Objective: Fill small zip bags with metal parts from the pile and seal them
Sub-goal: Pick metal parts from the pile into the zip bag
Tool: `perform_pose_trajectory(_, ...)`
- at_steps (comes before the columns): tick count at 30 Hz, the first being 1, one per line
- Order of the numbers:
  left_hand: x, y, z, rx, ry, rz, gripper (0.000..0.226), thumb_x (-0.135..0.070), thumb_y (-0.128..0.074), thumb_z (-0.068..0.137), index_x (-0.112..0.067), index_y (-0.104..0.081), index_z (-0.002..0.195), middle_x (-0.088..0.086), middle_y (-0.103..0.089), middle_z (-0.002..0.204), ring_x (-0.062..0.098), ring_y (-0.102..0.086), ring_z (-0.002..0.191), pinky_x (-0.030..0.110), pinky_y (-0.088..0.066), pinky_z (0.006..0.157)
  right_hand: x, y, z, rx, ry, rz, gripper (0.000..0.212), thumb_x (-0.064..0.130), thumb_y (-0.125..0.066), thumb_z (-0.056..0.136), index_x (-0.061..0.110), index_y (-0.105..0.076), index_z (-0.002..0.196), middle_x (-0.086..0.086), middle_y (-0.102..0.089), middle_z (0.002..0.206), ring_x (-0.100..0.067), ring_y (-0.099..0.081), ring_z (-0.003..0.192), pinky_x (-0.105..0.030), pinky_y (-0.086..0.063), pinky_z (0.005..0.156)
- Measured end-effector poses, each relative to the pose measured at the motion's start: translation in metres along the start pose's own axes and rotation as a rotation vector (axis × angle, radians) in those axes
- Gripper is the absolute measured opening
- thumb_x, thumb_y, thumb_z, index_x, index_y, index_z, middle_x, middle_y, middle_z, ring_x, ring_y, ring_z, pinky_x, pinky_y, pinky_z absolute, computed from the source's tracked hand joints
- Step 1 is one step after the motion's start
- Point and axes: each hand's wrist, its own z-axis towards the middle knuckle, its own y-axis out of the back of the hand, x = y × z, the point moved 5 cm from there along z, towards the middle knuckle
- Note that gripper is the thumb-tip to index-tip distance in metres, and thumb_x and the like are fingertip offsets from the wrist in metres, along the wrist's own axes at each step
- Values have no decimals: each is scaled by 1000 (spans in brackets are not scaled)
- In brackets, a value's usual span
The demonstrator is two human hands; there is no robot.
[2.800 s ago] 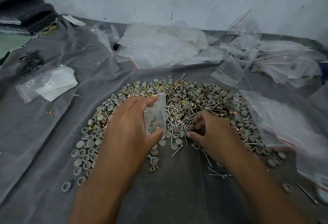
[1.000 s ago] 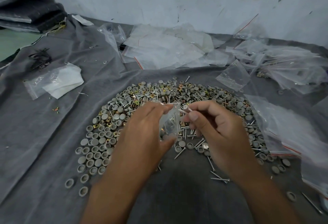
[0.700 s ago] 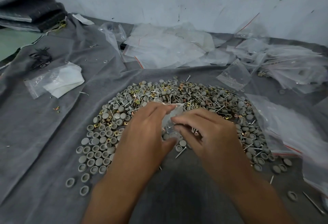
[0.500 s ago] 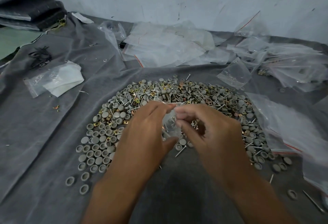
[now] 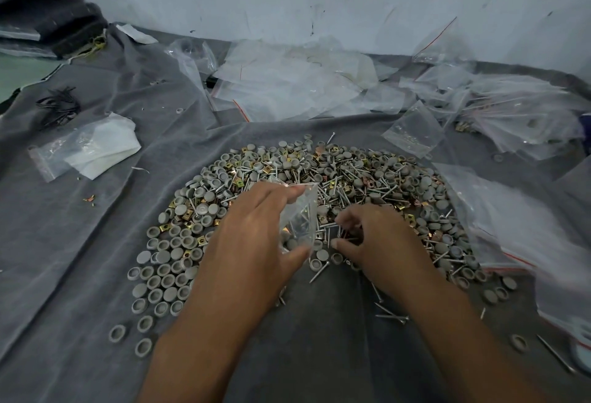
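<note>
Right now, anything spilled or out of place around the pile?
Yes. A few grey caps and screws lie scattered on the grey cloth, apart from the main pile. Otherwise normal: left hand holds the small zip bag, right hand picks in the pile.

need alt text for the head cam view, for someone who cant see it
A person's left hand holds a small clear zip bag upright over a pile of grey caps, screws and brass clips on grey cloth, while the right hand picks at screws beside it. Empty bags lie along the wall behind.
</note>
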Motion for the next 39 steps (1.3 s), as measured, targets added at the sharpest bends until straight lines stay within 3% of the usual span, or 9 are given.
perform_pose_trajectory(4, 1, -1, 0, 5, 3, 6, 68, -30, -89, 67, -22, -60, 127, -8, -61, 122, 11, -57, 111, 27, -47, 92, 5, -5, 3, -102, -31, 14, 30, 56, -74, 83, 35, -62, 102, 17, -62, 92, -6, -58, 84, -31, -53, 70)
perform_pose_trajectory(8, 1, -2, 0, 15, 6, 10, 70, -31, -90, 65, -22, -60, 128, -8, -61, 121, 10, -57, 107, 25, -45, 91, 5, -9, 3, -109, -71, 52, 19, 31, -70, 89, 35, -55, 99, 13, -62, 90, -10, -60, 84, -37, -56, 74)
perform_pose_trajectory(12, 1, 0, 0, 10, 6, 3, 71, -30, -91, 64, -22, -60, 128, -8, -61, 121, 11, -58, 109, 30, -49, 93, 4, -10, 4, -59, 2, 55, 26, 19, -60, 92, 35, -58, 112, 9, -61, 87, -14, -58, 80, -38, -54, 70)
perform_pose_trajectory(17, 1, 1, 0, 8, 6, -1, 69, -31, -90, 65, -22, -60, 127, -8, -61, 121, 10, -58, 108, 28, -47, 94, 2, -11, 8, -20, 104, -106, 18, 30, -58, 100, 37, -62, 116, 12, -50, 104, -11, -49, 103, -29, -44, 74)
perform_pose_trajectory(24, 1, 0, -1, 15, 8, 3, 69, -33, -88, 67, -23, -58, 129, -9, -60, 122, 9, -57, 108, 27, -47, 94, -6, 1, 7, 14, 190, -161, 10, 37, -67, 94, 36, -58, 99, 17, -48, 111, -6, -34, 110, -23, -34, 83)
perform_pose_trajectory(29, 1, 1, -1, 11, 19, -6, 69, -33, -88, 68, -24, -58, 129, -10, -60, 123, 9, -56, 111, 30, -48, 96, -13, 5, 11, 67, 149, -65, 7, 34, -62, 97, 33, -55, 96, 17, -55, 101, -8, -42, 100, -32, -45, 82)
perform_pose_trajectory(31, 1, 2, -1, 10, 14, -5, 69, -32, -88, 68, -24, -58, 130, -10, -60, 123, 10, -57, 111, 30, -48, 95, -18, 5, 13, 82, 86, 9, 7, 33, -62, 98, 33, -55, 95, 14, -58, 97, -10, -51, 94, -31, -47, 77)
perform_pose_trajectory(34, 0, 1, -1, 9, 7, -1, 67, -34, -86, 69, -24, -59, 129, -9, -60, 121, 9, -57, 110, 27, -46, 93, -20, 11, 12, 85, 20, 346, 7, 27, -63, 98, 29, -58, 94, 7, -65, 87, -6, -63, 75, -16, -45, 61)
perform_pose_trajectory(39, 1, -2, -1, 10, 4, -15, 64, -30, -86, 69, -23, -60, 127, -9, -60, 119, 10, -56, 106, 27, -48, 92, 9, 33, 0, 79, 82, 882, 8, 27, -71, 89, 24, -69, 96, 2, -77, 91, -14, -69, 79, -23, -55, 65)
